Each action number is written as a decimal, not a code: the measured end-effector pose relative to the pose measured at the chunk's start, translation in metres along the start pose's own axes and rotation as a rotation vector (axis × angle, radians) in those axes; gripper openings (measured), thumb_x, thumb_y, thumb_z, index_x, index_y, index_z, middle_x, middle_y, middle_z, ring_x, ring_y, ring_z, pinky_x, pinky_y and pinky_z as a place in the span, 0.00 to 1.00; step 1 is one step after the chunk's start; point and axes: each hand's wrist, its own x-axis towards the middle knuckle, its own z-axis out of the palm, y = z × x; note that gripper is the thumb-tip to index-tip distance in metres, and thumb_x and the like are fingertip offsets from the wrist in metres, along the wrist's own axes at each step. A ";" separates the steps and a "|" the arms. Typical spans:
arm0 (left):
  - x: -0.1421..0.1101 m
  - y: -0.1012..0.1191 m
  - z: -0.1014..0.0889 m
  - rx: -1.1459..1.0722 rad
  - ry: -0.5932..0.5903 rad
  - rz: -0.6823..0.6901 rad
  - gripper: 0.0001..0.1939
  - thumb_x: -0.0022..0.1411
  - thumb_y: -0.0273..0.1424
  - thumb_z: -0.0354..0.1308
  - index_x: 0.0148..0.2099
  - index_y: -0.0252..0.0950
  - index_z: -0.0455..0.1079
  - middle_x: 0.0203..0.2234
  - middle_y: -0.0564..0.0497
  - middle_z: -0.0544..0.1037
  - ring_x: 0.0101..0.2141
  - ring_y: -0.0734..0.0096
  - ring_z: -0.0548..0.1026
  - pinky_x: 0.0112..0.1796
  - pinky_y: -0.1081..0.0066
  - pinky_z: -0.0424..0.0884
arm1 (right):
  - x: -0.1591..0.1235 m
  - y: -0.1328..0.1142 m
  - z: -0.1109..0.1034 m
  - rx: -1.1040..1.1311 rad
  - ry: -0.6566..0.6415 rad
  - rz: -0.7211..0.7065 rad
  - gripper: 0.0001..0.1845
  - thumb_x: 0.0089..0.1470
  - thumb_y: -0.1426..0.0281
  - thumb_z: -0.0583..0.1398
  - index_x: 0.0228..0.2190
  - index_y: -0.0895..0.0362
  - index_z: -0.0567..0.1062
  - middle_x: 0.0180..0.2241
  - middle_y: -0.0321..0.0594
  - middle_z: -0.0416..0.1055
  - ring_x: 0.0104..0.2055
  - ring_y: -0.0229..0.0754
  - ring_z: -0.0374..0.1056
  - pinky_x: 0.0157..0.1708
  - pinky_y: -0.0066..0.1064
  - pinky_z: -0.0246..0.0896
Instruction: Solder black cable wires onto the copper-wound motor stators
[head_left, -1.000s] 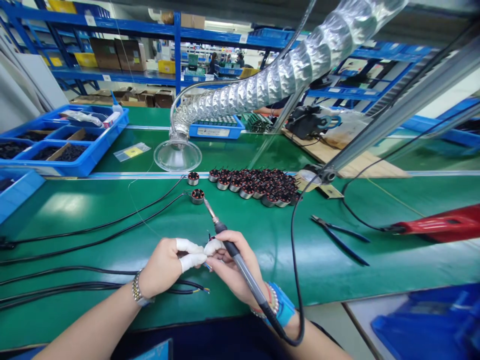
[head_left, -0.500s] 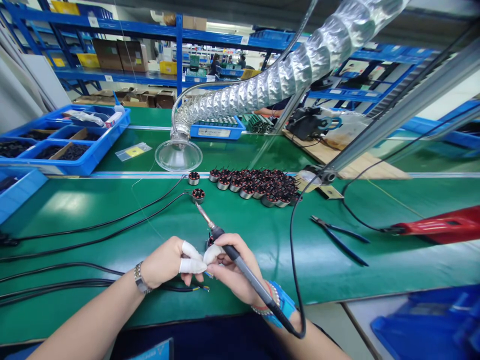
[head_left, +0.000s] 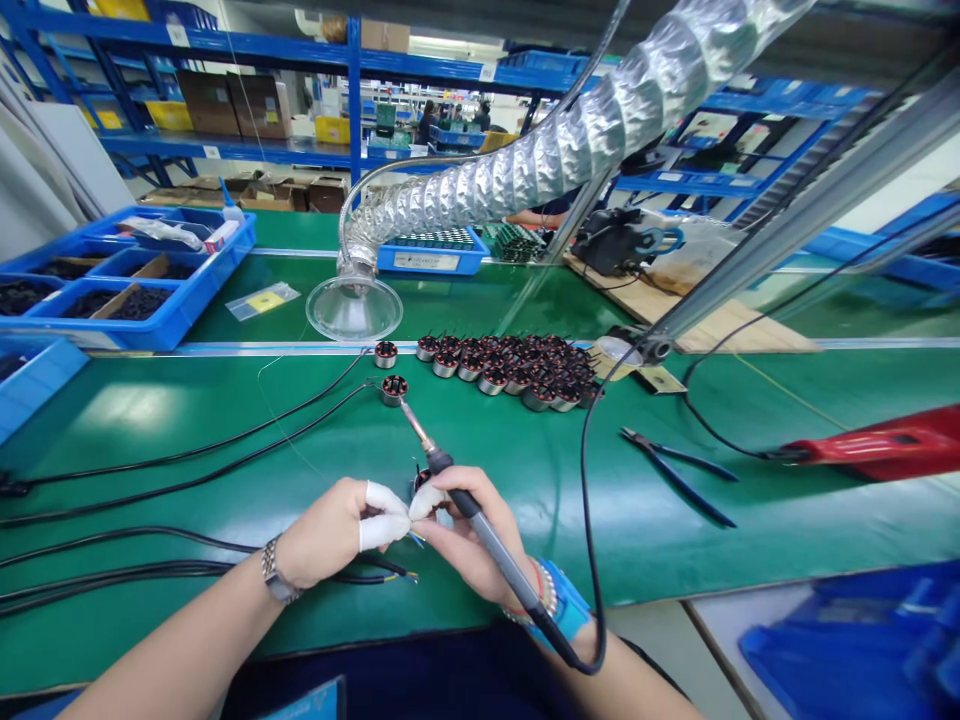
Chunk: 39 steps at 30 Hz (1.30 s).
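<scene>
My left hand (head_left: 334,535), with white finger cots on thumb and forefinger, pinches a small motor stator (head_left: 421,480) with thin wires. My right hand (head_left: 469,545) meets it, pinching the same stator while gripping a black soldering iron (head_left: 469,508) whose tip points up and left toward a lone stator (head_left: 394,388) on the green mat (head_left: 225,420). The iron's black cord loops past my right wrist. Black cables with bare ends (head_left: 375,570) lie under my left hand.
Several wound stators (head_left: 517,368) are clustered beyond my hands. A clear fume funnel (head_left: 354,308) hangs from a silver duct (head_left: 570,150). Pliers (head_left: 675,475) and a red tool (head_left: 877,450) lie to the right. Blue parts bins (head_left: 120,285) stand at the left.
Both hands stayed pinched together and shifted only slightly; the iron's tip dipped left half a second ago and has swung back toward the lone stator.
</scene>
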 end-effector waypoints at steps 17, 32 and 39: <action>0.002 -0.005 0.002 -0.071 0.165 0.061 0.11 0.56 0.35 0.54 0.28 0.32 0.67 0.24 0.53 0.71 0.28 0.74 0.65 0.33 0.74 0.62 | 0.011 -0.004 -0.003 -0.233 -0.056 -0.105 0.19 0.47 0.79 0.61 0.40 0.51 0.65 0.30 0.34 0.70 0.29 0.33 0.68 0.33 0.27 0.66; 0.015 -0.008 -0.007 -0.194 0.304 -0.020 0.07 0.48 0.32 0.56 0.25 0.33 0.68 0.22 0.53 0.70 0.25 0.74 0.64 0.30 0.74 0.59 | 0.004 0.011 -0.048 -0.643 -0.079 0.026 0.24 0.46 0.71 0.63 0.44 0.53 0.61 0.41 0.43 0.69 0.42 0.43 0.69 0.42 0.34 0.65; 0.039 0.007 -0.020 -0.134 0.223 -0.146 0.07 0.44 0.32 0.58 0.23 0.32 0.67 0.17 0.56 0.64 0.20 0.79 0.55 0.23 0.75 0.49 | 0.003 0.022 -0.053 -0.604 -0.264 0.072 0.23 0.47 0.72 0.61 0.45 0.54 0.60 0.40 0.41 0.70 0.39 0.41 0.69 0.40 0.32 0.65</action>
